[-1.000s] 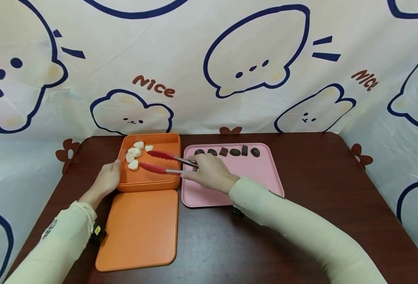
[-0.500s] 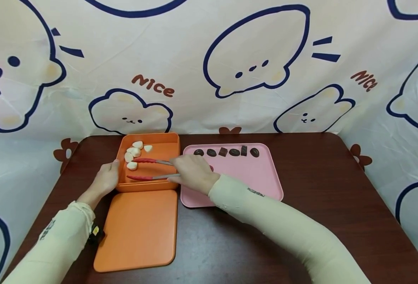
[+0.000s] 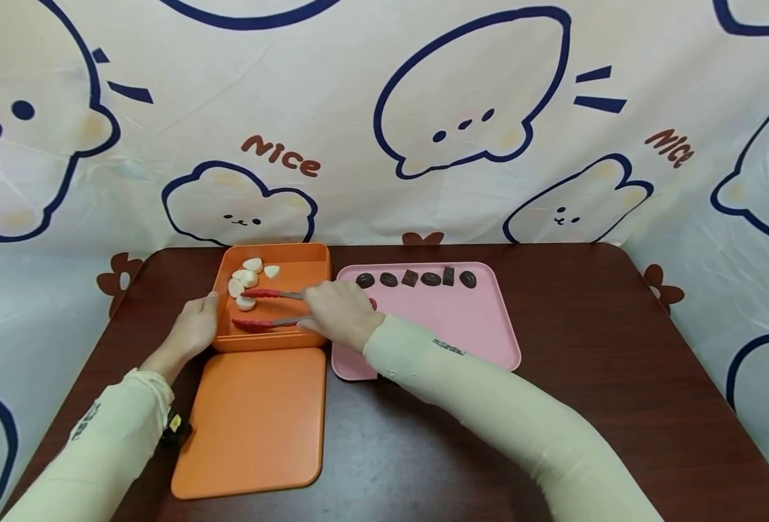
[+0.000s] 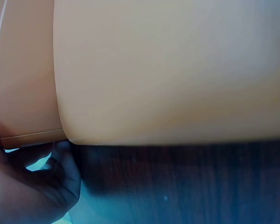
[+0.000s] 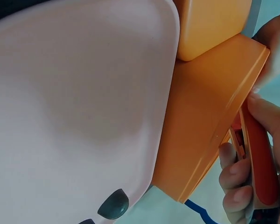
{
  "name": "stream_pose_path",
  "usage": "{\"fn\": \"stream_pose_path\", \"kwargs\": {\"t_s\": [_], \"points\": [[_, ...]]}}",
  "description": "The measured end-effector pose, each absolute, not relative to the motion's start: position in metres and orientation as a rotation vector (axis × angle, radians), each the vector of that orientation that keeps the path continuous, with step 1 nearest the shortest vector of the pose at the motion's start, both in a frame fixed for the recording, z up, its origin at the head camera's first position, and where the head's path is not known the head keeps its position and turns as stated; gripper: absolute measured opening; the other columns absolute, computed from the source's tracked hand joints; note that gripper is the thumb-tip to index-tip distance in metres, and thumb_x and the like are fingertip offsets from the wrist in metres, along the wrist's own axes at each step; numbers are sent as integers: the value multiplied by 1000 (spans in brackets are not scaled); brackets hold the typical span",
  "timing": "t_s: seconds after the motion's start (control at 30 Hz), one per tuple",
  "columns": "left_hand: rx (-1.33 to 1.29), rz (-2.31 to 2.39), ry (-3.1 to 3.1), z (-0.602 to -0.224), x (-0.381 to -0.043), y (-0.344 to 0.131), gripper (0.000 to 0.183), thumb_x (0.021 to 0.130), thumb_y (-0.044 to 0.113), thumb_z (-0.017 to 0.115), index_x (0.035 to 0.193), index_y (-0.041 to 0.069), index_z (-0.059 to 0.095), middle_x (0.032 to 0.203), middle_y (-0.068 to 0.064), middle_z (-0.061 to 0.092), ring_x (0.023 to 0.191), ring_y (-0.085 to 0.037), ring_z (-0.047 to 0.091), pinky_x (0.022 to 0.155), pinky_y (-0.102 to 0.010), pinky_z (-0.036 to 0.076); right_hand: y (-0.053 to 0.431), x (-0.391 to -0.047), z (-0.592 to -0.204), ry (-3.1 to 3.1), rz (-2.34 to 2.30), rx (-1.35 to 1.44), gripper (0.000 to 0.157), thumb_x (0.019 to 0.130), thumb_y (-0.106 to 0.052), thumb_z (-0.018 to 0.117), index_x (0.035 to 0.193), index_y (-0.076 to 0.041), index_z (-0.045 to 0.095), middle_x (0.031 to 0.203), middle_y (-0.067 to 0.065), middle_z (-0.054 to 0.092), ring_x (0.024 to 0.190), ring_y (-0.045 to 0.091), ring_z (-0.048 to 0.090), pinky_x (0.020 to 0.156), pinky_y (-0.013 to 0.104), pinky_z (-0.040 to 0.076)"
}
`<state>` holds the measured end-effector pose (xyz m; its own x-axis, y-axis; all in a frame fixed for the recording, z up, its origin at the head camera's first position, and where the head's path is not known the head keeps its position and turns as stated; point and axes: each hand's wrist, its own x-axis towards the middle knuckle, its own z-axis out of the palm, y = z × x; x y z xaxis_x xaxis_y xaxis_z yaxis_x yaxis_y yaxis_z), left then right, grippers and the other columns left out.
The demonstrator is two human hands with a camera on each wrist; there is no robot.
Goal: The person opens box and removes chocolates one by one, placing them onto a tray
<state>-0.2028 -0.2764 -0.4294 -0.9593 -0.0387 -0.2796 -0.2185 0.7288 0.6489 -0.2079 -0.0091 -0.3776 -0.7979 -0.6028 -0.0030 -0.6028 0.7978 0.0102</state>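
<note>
In the head view my right hand (image 3: 340, 310) grips a pair of red-tipped tongs (image 3: 263, 324) over the orange box (image 3: 306, 272). The tongs' arms are spread, the upper tip overlapping the nearest white piece (image 3: 246, 304) and the lower tip in front of it. Several other white, heart-like pieces (image 3: 246, 278) lie along the box's left side. My left hand (image 3: 195, 326) holds the box's left wall, thumb at the rim. The right wrist view shows fingers curled round the tongs' red handle (image 5: 262, 163); the box wall hides the tips there.
A pink tray (image 3: 450, 319) stands right of the box, with a row of several dark chocolates (image 3: 431, 280) along its far edge. An orange lid (image 3: 254, 428) lies in front of the box on the dark wooden table (image 3: 580, 333). A printed curtain (image 3: 358, 109) rises behind.
My right hand has moved left with the tongs, bringing their spread tips to the nearest white piece. That piece has shifted slightly. The left hand stays on the box.
</note>
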Motion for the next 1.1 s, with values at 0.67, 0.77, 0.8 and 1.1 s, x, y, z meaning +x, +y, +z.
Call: {"fn": "stream_pose_path", "kwargs": {"t_s": [0.67,0.77,0.8,1.1], "points": [[-168,1037,2717,-429,-201,-278,75,109,40,2,134,-15,45,123,-35,46,115,-42,45,98,-57,39,0,-207,-384,-3060,231,900,31,99,-49,62,100,-19,72,75,-6,63,67,12,58,54,26,47],[-158,1043,2731,-430,-201,-278,72,109,40,3,123,-14,49,112,-31,47,109,-41,46,93,-54,40,6,-207,-383,-3093,428,857,32,98,-47,65,108,-19,74,76,-6,63,66,12,57,53,24,44],[-156,1043,2733,-430,-201,-278,72,109,40,3,122,-14,49,110,-31,46,108,-41,46,92,-53,40,8,-206,-382,-3096,480,850,32,98,-47,65,110,-18,74,77,-6,62,66,12,56,53,23,43],[-170,1059,2718,-429,-201,-276,73,109,40,3,125,-15,48,108,-30,46,108,-41,47,91,-53,40,23,-198,-382,-3052,613,883,32,97,-43,67,115,-17,75,71,-5,61,57,10,50,47,22,37]]}}
